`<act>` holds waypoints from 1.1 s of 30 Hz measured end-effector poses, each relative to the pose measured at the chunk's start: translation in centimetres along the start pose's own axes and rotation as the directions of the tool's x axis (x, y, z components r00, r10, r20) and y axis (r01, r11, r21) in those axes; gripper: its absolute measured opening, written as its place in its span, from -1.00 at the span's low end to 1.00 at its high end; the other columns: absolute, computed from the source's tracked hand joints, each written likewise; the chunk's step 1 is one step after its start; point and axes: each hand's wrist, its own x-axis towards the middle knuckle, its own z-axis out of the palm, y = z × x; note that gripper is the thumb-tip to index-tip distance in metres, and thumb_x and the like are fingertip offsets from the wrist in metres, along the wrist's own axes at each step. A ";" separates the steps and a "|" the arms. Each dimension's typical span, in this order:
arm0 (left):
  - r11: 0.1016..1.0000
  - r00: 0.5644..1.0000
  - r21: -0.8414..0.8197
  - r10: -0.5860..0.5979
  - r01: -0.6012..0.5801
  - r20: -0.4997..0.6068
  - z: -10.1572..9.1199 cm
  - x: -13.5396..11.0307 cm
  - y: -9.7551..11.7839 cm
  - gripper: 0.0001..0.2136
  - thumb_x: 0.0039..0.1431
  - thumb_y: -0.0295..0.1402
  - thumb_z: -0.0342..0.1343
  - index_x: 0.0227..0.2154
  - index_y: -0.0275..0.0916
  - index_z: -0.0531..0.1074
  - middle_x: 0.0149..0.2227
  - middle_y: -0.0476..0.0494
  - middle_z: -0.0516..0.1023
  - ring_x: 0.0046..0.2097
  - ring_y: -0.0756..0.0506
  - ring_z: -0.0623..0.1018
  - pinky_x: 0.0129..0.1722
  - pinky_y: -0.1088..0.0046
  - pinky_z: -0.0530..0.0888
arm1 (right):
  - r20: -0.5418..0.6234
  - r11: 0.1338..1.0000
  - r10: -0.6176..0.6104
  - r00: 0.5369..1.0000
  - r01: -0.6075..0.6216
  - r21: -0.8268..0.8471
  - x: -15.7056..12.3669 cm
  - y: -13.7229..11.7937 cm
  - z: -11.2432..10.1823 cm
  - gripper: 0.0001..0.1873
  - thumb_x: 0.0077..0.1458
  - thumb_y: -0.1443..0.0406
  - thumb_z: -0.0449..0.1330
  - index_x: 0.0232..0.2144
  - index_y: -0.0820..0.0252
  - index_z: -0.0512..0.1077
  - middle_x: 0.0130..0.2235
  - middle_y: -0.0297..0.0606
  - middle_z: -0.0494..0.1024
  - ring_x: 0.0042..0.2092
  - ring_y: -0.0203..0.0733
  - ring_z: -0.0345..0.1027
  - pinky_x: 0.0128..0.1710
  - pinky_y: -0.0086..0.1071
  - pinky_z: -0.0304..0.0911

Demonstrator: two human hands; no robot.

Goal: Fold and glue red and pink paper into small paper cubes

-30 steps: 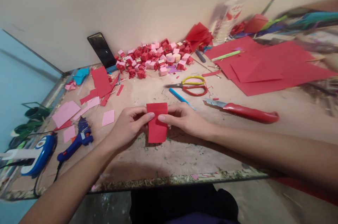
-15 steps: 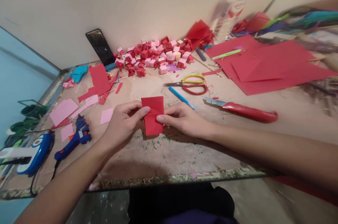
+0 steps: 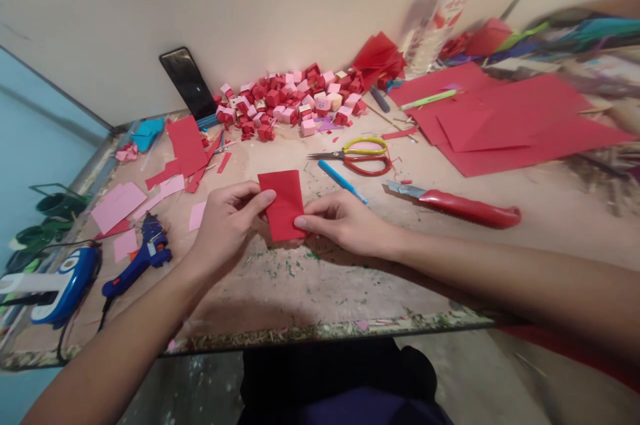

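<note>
A small red paper rectangle (image 3: 283, 206) is held up over the table between my two hands. My left hand (image 3: 237, 215) pinches its left edge, thumb in front and fingers behind. On the other side my right hand (image 3: 341, 220) grips the lower right edge the same way. The fingertips behind the paper are hidden. Just beyond the hands lie a blue pen (image 3: 342, 181) and scissors (image 3: 357, 155) with one yellow and one red handle loop. A red-handled utility knife (image 3: 465, 208) rests to the right of my right hand.
A heap of red and pink folded paper pieces (image 3: 295, 101) lies by the wall, beside a leaning phone (image 3: 188, 83). Large red sheets (image 3: 520, 115) and a plastic bottle (image 3: 435, 28) stand at right. A blue glue gun (image 3: 137, 261) and pink paper (image 3: 119, 205) lie left.
The red paper has moved slightly up and left with both hands and tilted a little. My left thumb now sits nearer its edge. Both hands keep their pinch.
</note>
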 end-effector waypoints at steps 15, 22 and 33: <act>0.998 0.996 0.053 0.044 -0.040 -0.075 -0.1 0.2 0.4 -0.73 0.28 -0.36 0.25 -0.56 -0.21 0.49 -0.56 0.04 0.46 -0.49 0.02 0.40 -0.46 0.50 0.35 | 0.019 0.999 0.033 0.999 -0.033 0.016 -0.1 -0.3 0.0 -0.65 0.27 0.07 0.34 -0.39 0.22 0.70 -0.31 -0.13 0.75 -0.32 -0.17 0.57 -0.25 -0.32 0.44; 0.999 0.996 0.017 0.031 -0.030 -0.078 -0.1 0.3 0.2 -0.73 0.27 -0.36 0.26 -0.57 -0.21 0.49 -0.57 0.04 0.46 -0.49 0.02 0.41 -0.46 0.50 0.35 | 0.020 1.000 0.020 1.000 -0.021 0.014 -0.2 -0.5 0.0 -0.64 0.28 0.07 0.34 -0.41 0.22 0.69 -0.35 -0.15 0.74 -0.34 -0.18 0.58 -0.26 -0.32 0.44; 0.999 0.997 -0.041 0.019 -0.023 -0.080 -0.2 0.6 0.2 -0.74 0.24 -0.37 0.28 -0.58 -0.23 0.49 -0.58 0.04 0.47 -0.50 0.04 0.43 -0.46 0.54 0.36 | 0.040 1.000 0.027 0.999 -0.027 0.008 -0.3 -0.7 -0.1 -0.63 0.27 0.09 0.35 -0.45 0.23 0.68 -0.39 -0.15 0.71 -0.38 -0.21 0.54 -0.31 -0.34 0.41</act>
